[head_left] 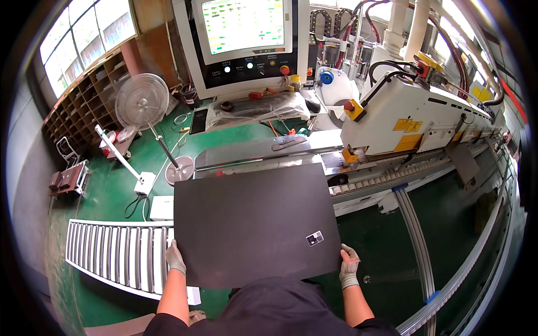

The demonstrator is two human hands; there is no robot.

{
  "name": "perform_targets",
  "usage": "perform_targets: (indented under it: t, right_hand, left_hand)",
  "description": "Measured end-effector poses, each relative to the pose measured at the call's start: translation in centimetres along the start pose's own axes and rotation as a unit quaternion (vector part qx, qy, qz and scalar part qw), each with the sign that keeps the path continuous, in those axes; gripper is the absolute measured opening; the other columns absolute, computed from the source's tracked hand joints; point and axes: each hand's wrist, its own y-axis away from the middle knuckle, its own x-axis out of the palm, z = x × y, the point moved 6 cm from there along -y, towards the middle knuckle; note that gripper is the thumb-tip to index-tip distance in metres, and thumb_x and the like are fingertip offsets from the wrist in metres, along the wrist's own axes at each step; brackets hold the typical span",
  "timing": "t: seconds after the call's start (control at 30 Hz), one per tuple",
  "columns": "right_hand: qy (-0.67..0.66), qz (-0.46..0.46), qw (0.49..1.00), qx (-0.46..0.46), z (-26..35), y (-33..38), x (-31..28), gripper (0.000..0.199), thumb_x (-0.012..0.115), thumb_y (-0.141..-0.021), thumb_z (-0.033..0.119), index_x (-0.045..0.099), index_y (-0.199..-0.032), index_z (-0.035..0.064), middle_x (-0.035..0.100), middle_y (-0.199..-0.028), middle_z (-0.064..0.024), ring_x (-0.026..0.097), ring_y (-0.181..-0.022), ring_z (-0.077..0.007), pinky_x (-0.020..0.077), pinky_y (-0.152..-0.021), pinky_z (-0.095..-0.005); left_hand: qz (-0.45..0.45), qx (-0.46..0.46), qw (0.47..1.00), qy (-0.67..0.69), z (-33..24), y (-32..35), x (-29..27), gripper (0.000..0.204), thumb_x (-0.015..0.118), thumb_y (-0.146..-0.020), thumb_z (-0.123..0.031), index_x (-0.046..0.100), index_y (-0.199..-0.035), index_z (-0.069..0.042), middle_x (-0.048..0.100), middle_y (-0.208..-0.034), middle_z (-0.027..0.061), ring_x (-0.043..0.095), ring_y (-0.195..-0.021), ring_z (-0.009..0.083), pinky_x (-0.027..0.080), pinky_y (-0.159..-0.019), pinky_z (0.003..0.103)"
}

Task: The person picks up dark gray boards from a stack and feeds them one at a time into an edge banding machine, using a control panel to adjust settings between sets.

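Gloved left hand [175, 257] grasped dark flat panel [252, 227] by left edge, near lower-left corner. Right hand [348, 262], also gloved, grasped opposite edge near lower-right corner. Panel was held up between both hands, in front of person's body [280, 311]. Small black-and-white label [315, 238] sat on panel toward lower-right corner. Roller conveyor [117, 255] stood left, its right end partly hidden behind panel. Beyond panel's upper edge stood console [252, 84] with lit screen [244, 25]; past upper-right corner, white machine [400, 112]; past upper-left, pedestal fan [142, 101] on green floor [106, 196].

free: between panel [252, 224] and rail [414, 235]; obstacles: machine bed [241, 154] ahead; conveyor [115, 255] left
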Motion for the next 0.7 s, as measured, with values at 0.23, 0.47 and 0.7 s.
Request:
perform_targets:
  t: [0.23,0.47,0.7]
  right_hand:
    - [-0.003,-0.062,0.998,-0.005,-0.8,1.7,0.2,0.035,0.061,-0.087,0.004,0.061,-0.119,-0.0065,0.065,-0.115,-0.0145,0.06,-0.107,-0.0221,0.0435,-0.101,-0.0336]
    - [-0.047,-0.08,0.996,0.006,0.0,1.3,3.7,0.029,0.064,-0.088,0.005,0.062,-0.114,-0.0057,0.066,-0.108,-0.0121,0.06,-0.1,-0.0203,0.046,-0.095,-0.0318]
    - [0.017,-0.102,0.994,0.02,2.1,0.6,2.9,0.026,0.064,-0.091,0.012,0.063,-0.11,-0.0059,0.066,-0.104,-0.0105,0.06,-0.095,-0.018,0.0466,-0.091,-0.0305]
  left_hand:
    - [0.205,0.071,0.956,-0.198,-3.2,2.7,0.3,0.051,0.047,-0.1,-0.04,0.058,-0.123,0.003,0.065,-0.113,0.0145,0.058,-0.106,0.0241,0.044,-0.095,0.035]
    - [0.079,-0.072,0.964,-0.242,2.6,5.8,-7.3,0.056,0.048,-0.097,-0.055,0.057,-0.111,-0.002,0.059,-0.08,0.0055,0.054,-0.053,0.0127,0.04,-0.041,0.023]
    - [0.076,0.003,0.965,-0.25,-2.6,7.8,-5.9,0.042,0.049,-0.1,-0.044,0.059,-0.089,-0.005,0.05,-0.064,-0.0001,0.045,-0.046,0.0082,0.036,-0.038,0.024]
